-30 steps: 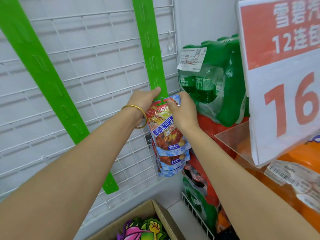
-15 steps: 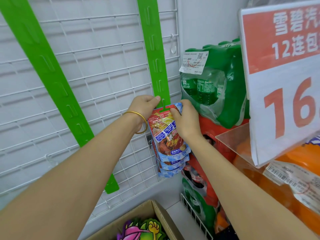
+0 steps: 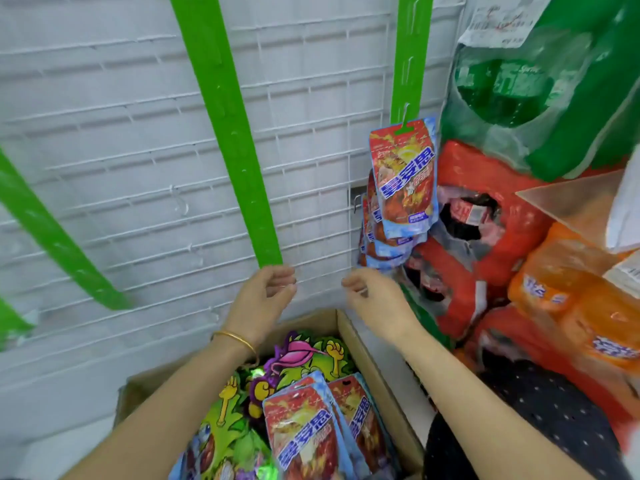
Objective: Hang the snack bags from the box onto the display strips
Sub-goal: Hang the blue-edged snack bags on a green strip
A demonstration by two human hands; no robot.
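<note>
A cluster of hung snack bags [image 3: 403,174] is seen on the right display strip [image 3: 410,57], each bag caught through the hole in its header on one of the strip's tabs, so that the packs overlap downward and the printed fronts are turned outward to be read; the middle display strip [image 3: 225,133] and the left display strip [image 3: 59,244] are shown bare against the white wire grid [image 3: 121,150]. Boxed snack bags [image 3: 301,441] of the same red and blue print are kept lying flat in the cardboard box [image 3: 370,372], which is set close under the grid, it is judged, so that the next one can be reached with little travel. Nothing is grasped by either hand: the left hand [image 3: 266,299], marked by a gold bangle [image 3: 239,341], and the right hand [image 3: 374,303] are held just above the box's far rim, fingers loosely curled toward each other and empty, below the hung cluster. Shrink-wrapped drink packs [image 3: 485,237] are stacked just beside the right strip
</note>
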